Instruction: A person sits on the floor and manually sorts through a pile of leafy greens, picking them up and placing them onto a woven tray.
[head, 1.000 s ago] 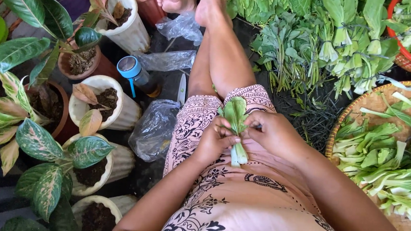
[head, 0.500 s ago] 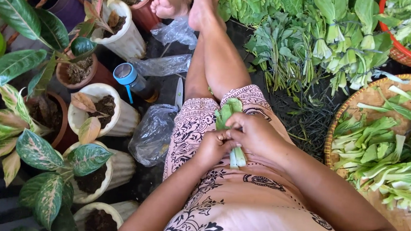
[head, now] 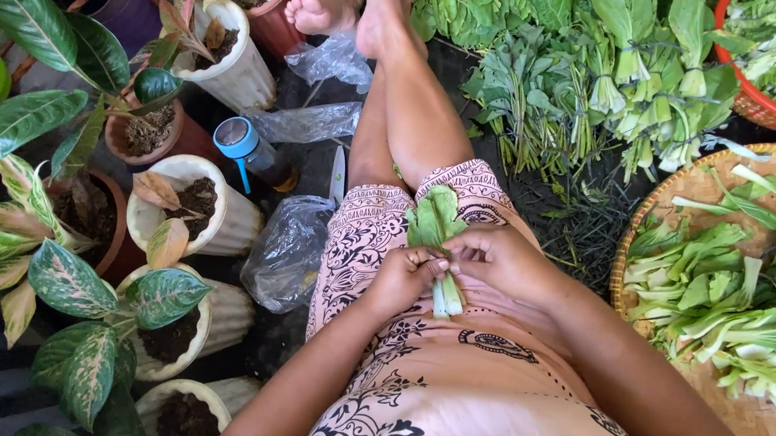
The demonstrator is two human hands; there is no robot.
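Note:
I sit with legs stretched out, in a pink patterned garment. Over my lap, my left hand (head: 403, 279) and my right hand (head: 498, 257) both grip a small bunch of leafy greens (head: 432, 222); its pale stalk ends point down toward me and the leaves point away. The fingers of both hands pinch the stalks near their base. To my right a round woven tray (head: 766, 425) holds several loose green leafy stalks (head: 740, 299).
Piles of green vegetables (head: 601, 77) lie ahead beside my feet, with an orange basket (head: 759, 107) of greens at top right. Potted plants (head: 190, 208) in white ribbed pots stand on the left. A blue-capped bottle (head: 248, 150), clear plastic bags (head: 290, 251) and a knife (head: 338, 173) lie by my left leg.
The view has shifted slightly. Both hands stay on the bunch and have worked closer together around the stalk ends, holding it a little lower on my lap.

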